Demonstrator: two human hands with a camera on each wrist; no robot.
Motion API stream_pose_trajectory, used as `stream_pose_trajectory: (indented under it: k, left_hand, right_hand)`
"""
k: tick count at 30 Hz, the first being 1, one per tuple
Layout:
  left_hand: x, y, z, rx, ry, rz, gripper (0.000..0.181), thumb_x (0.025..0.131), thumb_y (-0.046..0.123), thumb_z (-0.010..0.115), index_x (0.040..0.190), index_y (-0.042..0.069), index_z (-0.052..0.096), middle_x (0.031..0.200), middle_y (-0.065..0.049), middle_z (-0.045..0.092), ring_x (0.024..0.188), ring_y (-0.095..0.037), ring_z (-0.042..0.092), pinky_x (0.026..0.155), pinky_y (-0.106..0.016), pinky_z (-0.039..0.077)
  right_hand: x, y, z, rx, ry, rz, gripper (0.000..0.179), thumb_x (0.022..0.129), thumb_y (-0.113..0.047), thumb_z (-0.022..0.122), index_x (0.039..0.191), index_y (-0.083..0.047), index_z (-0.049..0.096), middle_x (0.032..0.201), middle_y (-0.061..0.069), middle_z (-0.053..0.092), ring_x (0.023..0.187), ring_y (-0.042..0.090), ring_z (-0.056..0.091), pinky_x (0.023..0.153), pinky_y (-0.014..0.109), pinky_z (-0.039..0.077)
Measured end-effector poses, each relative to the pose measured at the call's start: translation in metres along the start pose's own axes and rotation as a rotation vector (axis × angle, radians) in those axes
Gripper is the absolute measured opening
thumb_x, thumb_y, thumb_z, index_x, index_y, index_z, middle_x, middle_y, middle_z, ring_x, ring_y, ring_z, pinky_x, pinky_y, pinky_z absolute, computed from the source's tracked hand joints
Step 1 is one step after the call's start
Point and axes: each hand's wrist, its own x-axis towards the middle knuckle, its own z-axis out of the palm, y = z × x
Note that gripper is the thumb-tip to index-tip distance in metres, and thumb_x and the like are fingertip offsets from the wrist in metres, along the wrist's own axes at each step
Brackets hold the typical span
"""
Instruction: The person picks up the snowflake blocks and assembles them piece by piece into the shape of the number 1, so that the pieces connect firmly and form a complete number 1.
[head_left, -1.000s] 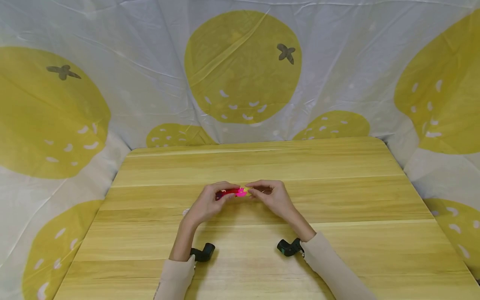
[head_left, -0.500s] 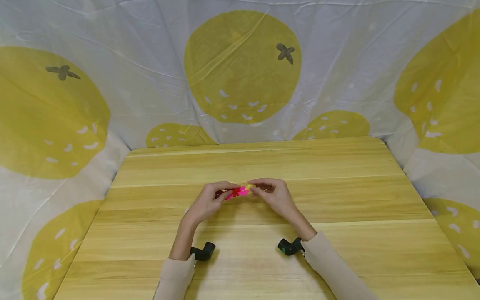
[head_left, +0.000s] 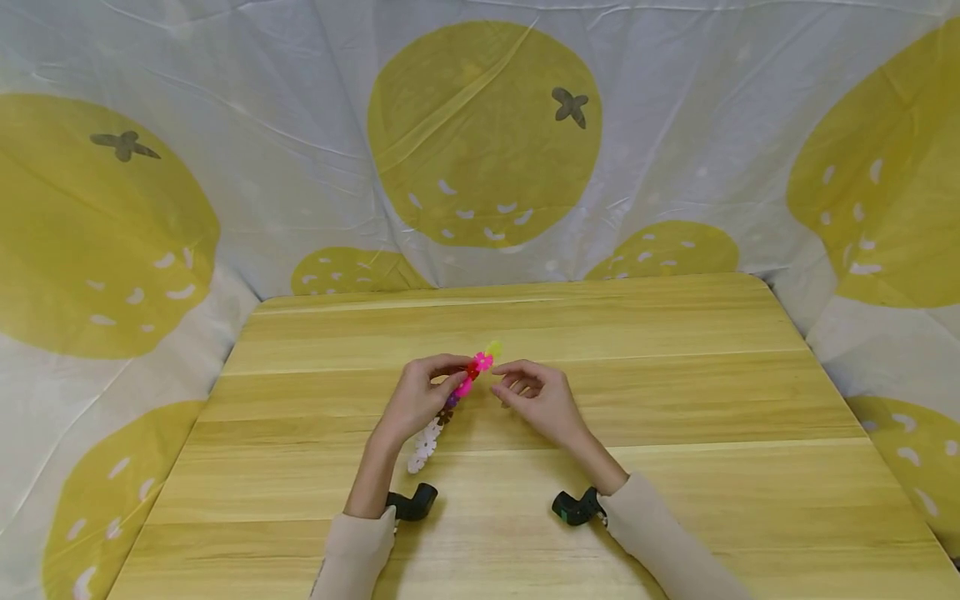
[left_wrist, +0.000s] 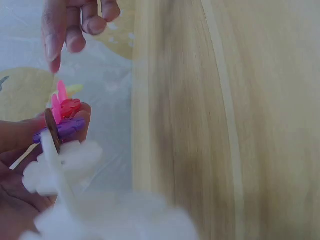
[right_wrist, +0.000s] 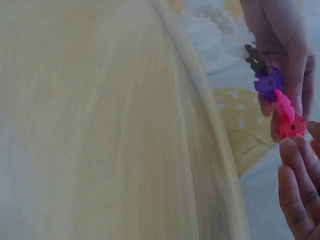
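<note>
A chain of interlocking flower-shaped plastic discs (head_left: 465,386) slants across the head view, held between the thumb and fingers of my left hand (head_left: 416,404). Its far end is a yellow disc (head_left: 492,348) joined to a bright pink disc (head_left: 483,362). Below come red, pink, a purple disc (right_wrist: 269,85) and a brown disc (right_wrist: 256,59), then several white discs (head_left: 425,446) hanging toward me. In the left wrist view blurred white discs (left_wrist: 75,167) cover part of the left hand. My right hand (head_left: 542,402) is just right of the chain, fingers loosely bent, holding nothing.
Both hands are above a wooden table (head_left: 637,333). A white cloth with yellow fruit prints (head_left: 487,133) hangs behind and beside it. Black wrist cameras (head_left: 576,507) stick out from both beige sleeves (head_left: 667,533).
My right hand has let go of the yellow end and moved slightly away. The left hand has turned the chain from nearly level to a steep slant, bringing the white discs into view.
</note>
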Motion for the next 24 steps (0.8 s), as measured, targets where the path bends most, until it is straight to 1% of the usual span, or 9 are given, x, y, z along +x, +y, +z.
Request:
stream_pose_trajectory:
  k: [2, 5, 8, 11, 13, 16, 19, 22, 24]
  left_hand:
    - [0.001, 0.0, 0.002, 0.009, 0.032, 0.018, 0.025, 0.101, 0.002, 0.063, 0.124, 0.006, 0.074, 0.12, -0.014, 0.075, 0.109, -0.024, 0.073, 0.084, -0.024, 0.06]
    - [0.003, 0.001, 0.006, -0.018, 0.06, 0.025, 0.024, 0.101, 0.001, 0.063, 0.122, 0.004, 0.075, 0.119, -0.015, 0.076, 0.108, -0.028, 0.074, 0.079, -0.022, 0.058]
    - [0.004, 0.001, 0.009, -0.065, 0.064, 0.021, 0.023, 0.101, 0.0, 0.063, 0.122, 0.002, 0.074, 0.119, -0.017, 0.076, 0.106, -0.029, 0.075, 0.077, -0.019, 0.057]
    - [0.005, 0.001, 0.012, -0.098, 0.06, 0.012, 0.023, 0.101, -0.001, 0.062, 0.122, 0.0, 0.073, 0.119, -0.018, 0.075, 0.105, -0.029, 0.075, 0.078, -0.019, 0.058]
    - [0.005, 0.001, 0.013, -0.11, 0.058, 0.007, 0.023, 0.101, -0.001, 0.062, 0.122, 0.0, 0.073, 0.119, -0.019, 0.075, 0.105, -0.029, 0.075, 0.077, -0.02, 0.058]
    - [0.005, 0.001, 0.014, -0.114, 0.058, 0.002, 0.023, 0.102, 0.0, 0.062, 0.122, 0.0, 0.072, 0.119, -0.019, 0.075, 0.105, -0.029, 0.075, 0.077, -0.019, 0.058]
    - [0.005, 0.001, 0.014, -0.109, 0.055, -0.003, 0.024, 0.102, 0.001, 0.062, 0.124, 0.001, 0.072, 0.121, -0.018, 0.075, 0.108, -0.029, 0.075, 0.083, -0.025, 0.06]
    - [0.004, 0.0, 0.013, -0.115, 0.031, -0.013, 0.026, 0.103, 0.003, 0.061, 0.128, 0.002, 0.07, 0.127, -0.016, 0.073, 0.116, -0.029, 0.072, 0.094, -0.034, 0.06]
    - [0.004, -0.002, 0.012, -0.125, 0.003, -0.017, 0.03, 0.104, 0.004, 0.06, 0.133, 0.002, 0.067, 0.133, -0.017, 0.07, 0.121, -0.029, 0.069, 0.1, -0.038, 0.058]
  right_hand:
    - [-0.002, 0.0, 0.006, 0.025, -0.044, 0.009, 0.03, 0.092, -0.011, 0.08, 0.118, 0.002, 0.073, 0.091, 0.015, 0.075, 0.071, 0.035, 0.073, 0.061, 0.029, 0.06]
    - [-0.002, -0.001, 0.013, 0.048, -0.063, 0.018, 0.032, 0.091, -0.01, 0.08, 0.12, -0.001, 0.073, 0.094, 0.015, 0.078, 0.073, 0.032, 0.074, 0.062, 0.026, 0.059]
    - [-0.002, -0.001, 0.019, 0.056, -0.045, 0.032, 0.033, 0.089, -0.01, 0.082, 0.121, -0.005, 0.074, 0.095, 0.015, 0.079, 0.073, 0.024, 0.073, 0.062, 0.023, 0.057]
    - [-0.001, -0.001, 0.022, 0.058, -0.018, 0.047, 0.033, 0.088, -0.011, 0.083, 0.12, -0.006, 0.075, 0.096, 0.016, 0.078, 0.072, 0.017, 0.072, 0.061, 0.023, 0.057]
    - [0.0, 0.0, 0.023, 0.057, -0.005, 0.058, 0.032, 0.088, -0.011, 0.083, 0.119, -0.006, 0.075, 0.096, 0.017, 0.078, 0.071, 0.018, 0.073, 0.06, 0.024, 0.057]
    - [0.0, -0.001, 0.023, 0.066, 0.002, 0.072, 0.031, 0.089, -0.011, 0.082, 0.119, -0.006, 0.076, 0.097, 0.018, 0.078, 0.072, 0.028, 0.074, 0.059, 0.03, 0.058]
    - [0.001, 0.0, 0.023, 0.078, 0.01, 0.081, 0.03, 0.09, -0.011, 0.081, 0.12, -0.005, 0.076, 0.098, 0.019, 0.078, 0.072, 0.033, 0.074, 0.06, 0.038, 0.061]
    - [0.001, 0.0, 0.023, 0.089, 0.031, 0.096, 0.029, 0.091, -0.011, 0.08, 0.119, -0.005, 0.076, 0.1, 0.019, 0.077, 0.068, 0.028, 0.073, 0.062, 0.044, 0.061]
    - [0.002, -0.001, 0.023, 0.096, 0.046, 0.106, 0.029, 0.091, -0.012, 0.08, 0.119, -0.005, 0.076, 0.101, 0.02, 0.077, 0.065, 0.021, 0.071, 0.062, 0.044, 0.061]
